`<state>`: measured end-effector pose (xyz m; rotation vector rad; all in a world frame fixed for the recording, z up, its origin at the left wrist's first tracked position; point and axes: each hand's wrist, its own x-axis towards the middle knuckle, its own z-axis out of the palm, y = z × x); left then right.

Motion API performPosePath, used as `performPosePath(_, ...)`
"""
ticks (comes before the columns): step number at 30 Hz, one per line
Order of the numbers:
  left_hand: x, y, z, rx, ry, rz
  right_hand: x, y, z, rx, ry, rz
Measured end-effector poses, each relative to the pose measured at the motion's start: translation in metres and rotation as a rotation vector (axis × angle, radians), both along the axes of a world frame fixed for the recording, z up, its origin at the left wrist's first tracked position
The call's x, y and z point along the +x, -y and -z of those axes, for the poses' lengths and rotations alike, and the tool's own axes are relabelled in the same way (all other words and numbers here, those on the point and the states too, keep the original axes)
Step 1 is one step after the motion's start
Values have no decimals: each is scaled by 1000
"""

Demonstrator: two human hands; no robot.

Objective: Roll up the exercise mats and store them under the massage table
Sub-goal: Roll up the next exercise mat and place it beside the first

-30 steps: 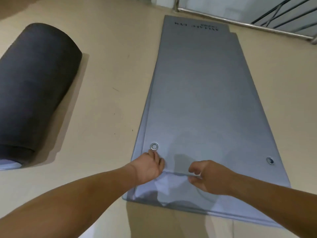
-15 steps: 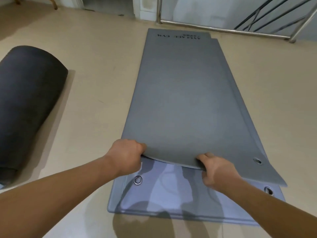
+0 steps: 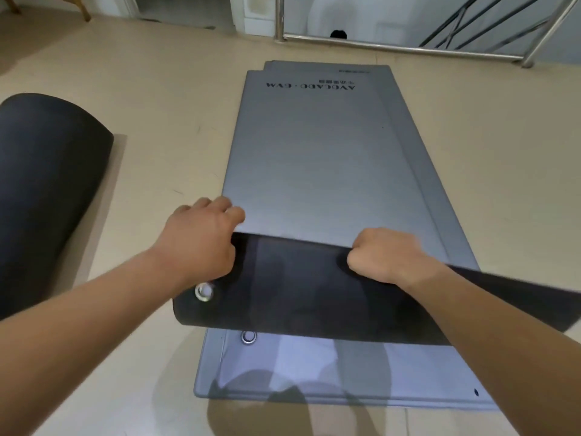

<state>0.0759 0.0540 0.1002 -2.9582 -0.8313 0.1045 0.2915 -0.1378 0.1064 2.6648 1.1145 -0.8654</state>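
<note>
Grip locked: left hand (image 3: 201, 240) and right hand (image 3: 383, 256) curl fingers round top grey mat's (image 3: 314, 171) folded-back near edge; fingertips hidden, flap's right corner cut off.

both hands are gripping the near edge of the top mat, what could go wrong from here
1. The left hand grips near the corner, the right hand nearer the middle of the top mat; its right corner is unheld, so the roll may start crooked.
2. The lower mat lies directly beneath, slightly askew; it could get dragged or caught into the roll.
</note>
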Motion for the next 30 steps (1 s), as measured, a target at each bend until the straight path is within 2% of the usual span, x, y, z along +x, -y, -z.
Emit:
performPosePath(2,-7,21,19,134,225,217,0,-6,9,90,202,-49)
performPosePath(3,-10,34,30,144,249,324,-1,-10,15,110,287,-86)
performPosePath(5,-12,61,50,73,71,391,-2,-20,27,105,392,-155)
performPosePath(8,-4,70,69,-104,-293,204,0,-25,46,142,549,-250)
performPosePath(11,8,54,81,-98,-318,189,-9,-8,56,414,624,-300)
performPosePath(13,14,39,87,-173,-278,203,-22,9,59,389,562,-360)
performPosePath(16,26,20,83,-318,-277,209,-43,24,68,-58,412,-489)
performPosePath(17,30,16,83,-333,-281,206,-45,26,74,-113,420,-492)
performPosePath(21,16,12,90,-272,-181,193,-33,16,92,-45,434,-501)
performPosePath(24,-23,22,103,-59,-42,250,-11,-1,88,-24,311,-517)
performPosePath(27,-36,38,112,6,-182,228,10,-20,72,-37,136,-494)
performPosePath(30,-15,42,117,17,-241,129,24,-34,62,-50,57,-452)
